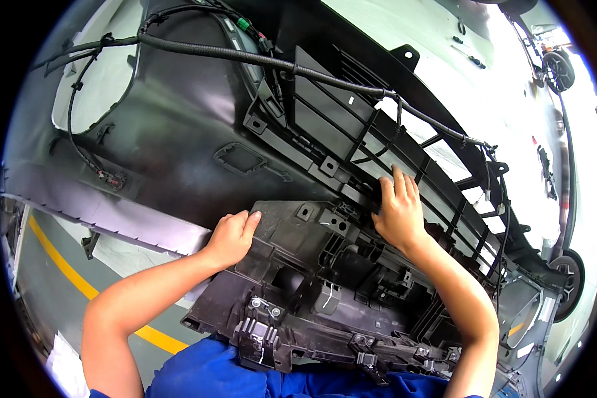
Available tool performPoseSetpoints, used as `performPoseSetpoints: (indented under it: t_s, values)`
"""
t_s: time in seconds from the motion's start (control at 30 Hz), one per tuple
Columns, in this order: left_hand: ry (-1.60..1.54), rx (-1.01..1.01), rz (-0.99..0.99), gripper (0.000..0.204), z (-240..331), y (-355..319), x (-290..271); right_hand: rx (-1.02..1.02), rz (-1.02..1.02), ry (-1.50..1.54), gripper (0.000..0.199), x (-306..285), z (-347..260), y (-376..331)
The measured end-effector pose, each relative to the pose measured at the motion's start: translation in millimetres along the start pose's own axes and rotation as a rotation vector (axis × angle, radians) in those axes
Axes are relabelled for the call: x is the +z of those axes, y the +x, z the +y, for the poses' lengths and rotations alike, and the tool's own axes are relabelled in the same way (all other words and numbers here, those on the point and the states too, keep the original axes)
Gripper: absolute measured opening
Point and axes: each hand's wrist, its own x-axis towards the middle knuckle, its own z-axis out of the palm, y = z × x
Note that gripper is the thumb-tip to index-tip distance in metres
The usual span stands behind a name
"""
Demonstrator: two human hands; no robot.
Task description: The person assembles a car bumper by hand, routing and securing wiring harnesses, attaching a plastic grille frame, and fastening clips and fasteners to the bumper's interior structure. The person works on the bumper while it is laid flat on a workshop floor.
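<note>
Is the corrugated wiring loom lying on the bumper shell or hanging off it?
On it: the wiring loom runs along the bumper shell and across its grille.

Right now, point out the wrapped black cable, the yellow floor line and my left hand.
wrapped black cable [212, 52], head view, on its upper run
yellow floor line [66, 268], head view, mid-stripe
left hand [232, 235], head view, its back

Two bare hands were in view — the left hand [231, 233] and the right hand [398, 213]. One black bumper shell [172, 126], one black plastic bracket [325, 285], one wrapped cable [259, 60] and one yellow floor line [66, 268] were counted.
</note>
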Motion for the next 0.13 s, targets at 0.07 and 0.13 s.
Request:
performPoseSetpoints:
  t_s: [0.07,0.13]
  values:
    - [-0.004,-0.038,-0.010,0.056,8.2,2.2,-0.8,0.029,0.023,-0.004,0.083,3.9,0.0,-4.3]
    - [0.002,-0.041,-0.034,0.056,16.3,7.6,0.0,0.031,0.035,0.026,0.083,4.1,0.8,-5.9]
